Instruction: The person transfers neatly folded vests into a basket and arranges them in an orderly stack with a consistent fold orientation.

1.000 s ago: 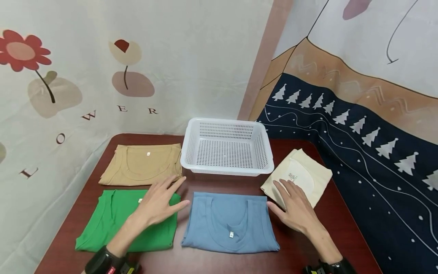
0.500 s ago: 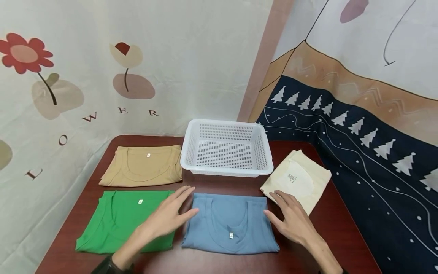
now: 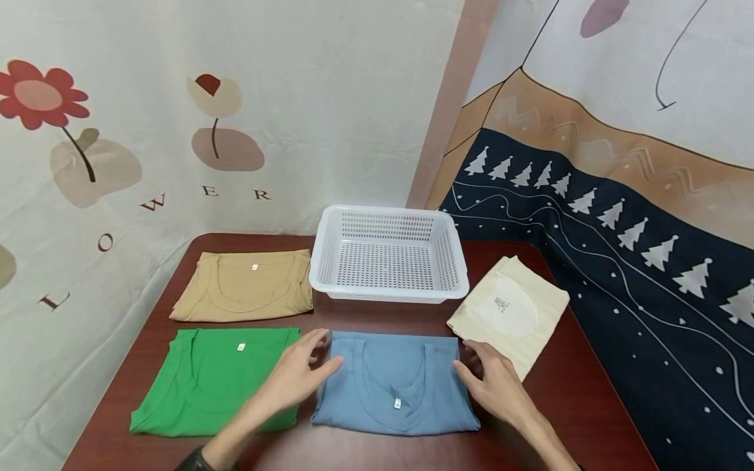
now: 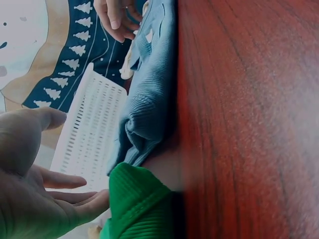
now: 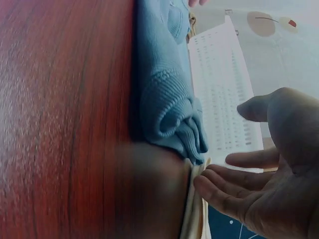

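Note:
A folded blue shirt lies at the front middle of the table, a small white tag at its neckline. My left hand is at its left edge, thumb over the blue cloth, fingers spread and slightly bent above the gap beside a folded green shirt. At the opposite edge is my right hand, thumb tip at the blue cloth and fingers bent near the corner of a folded cream shirt. Neither hand holds anything. In the right wrist view the rolled side of the blue shirt shows near the fingers.
Behind the blue shirt stands a white perforated plastic basket with nothing in it. A folded tan shirt lies at the back left, beside the basket. Printed curtains hang behind the dark red table.
Both hands have come closer to the blue shirt's sides: the left moved right and down from over the green shirt, the right moved down off the cream shirt. The shirts have stayed put.

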Demonstrator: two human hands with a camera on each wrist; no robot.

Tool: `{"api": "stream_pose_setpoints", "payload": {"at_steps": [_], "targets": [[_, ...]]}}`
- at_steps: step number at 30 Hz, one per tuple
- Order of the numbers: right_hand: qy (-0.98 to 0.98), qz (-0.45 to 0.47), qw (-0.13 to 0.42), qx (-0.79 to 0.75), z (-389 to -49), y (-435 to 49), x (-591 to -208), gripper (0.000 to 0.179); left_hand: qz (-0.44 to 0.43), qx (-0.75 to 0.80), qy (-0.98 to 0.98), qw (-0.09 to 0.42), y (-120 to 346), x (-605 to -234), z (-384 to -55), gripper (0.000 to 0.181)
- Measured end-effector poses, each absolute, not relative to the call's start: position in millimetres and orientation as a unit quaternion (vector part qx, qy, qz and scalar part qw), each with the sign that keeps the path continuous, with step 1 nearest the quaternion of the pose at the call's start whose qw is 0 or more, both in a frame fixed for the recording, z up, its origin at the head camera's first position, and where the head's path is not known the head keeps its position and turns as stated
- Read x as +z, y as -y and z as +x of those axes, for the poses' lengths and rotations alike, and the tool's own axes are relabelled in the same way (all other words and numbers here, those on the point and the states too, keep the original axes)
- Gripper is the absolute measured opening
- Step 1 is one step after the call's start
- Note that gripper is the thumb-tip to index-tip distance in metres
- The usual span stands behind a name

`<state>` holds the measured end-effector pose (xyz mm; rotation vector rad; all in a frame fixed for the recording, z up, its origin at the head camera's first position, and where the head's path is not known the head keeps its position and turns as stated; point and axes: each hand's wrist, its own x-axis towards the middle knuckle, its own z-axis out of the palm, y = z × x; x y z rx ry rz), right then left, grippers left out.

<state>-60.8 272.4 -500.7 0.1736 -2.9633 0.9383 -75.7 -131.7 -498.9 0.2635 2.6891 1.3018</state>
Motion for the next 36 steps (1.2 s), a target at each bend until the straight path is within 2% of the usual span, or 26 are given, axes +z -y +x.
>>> {"api": "stream_pose_setpoints", "payload": {"at_steps": [9,15,23,36], "targets": [[0.944,0.014,-0.044,0.328,-63.1,-265.1,-501.9,0.055,0.011,0.481,-0.868,0.121,130.5,-500.3,-77.0,0.074],[0.935,-0.01,-0.065,0.348,-64.8,-262.9,-500.7,0.057,0.007,0.498,-0.854,0.149,128.8,-498.7,-80.2,0.074],[0.914,-0.037,-0.089,0.394,-68.0,-260.9,-500.9,0.058,-0.01,0.616,-0.76,0.206,126.8,-498.3,-86.0,0.075],[0.838,-0.072,-0.118,0.527,-76.2,-259.0,-504.8,0.063,-0.048,0.669,-0.711,0.211,122.0,-504.2,-98.7,0.065]]}}
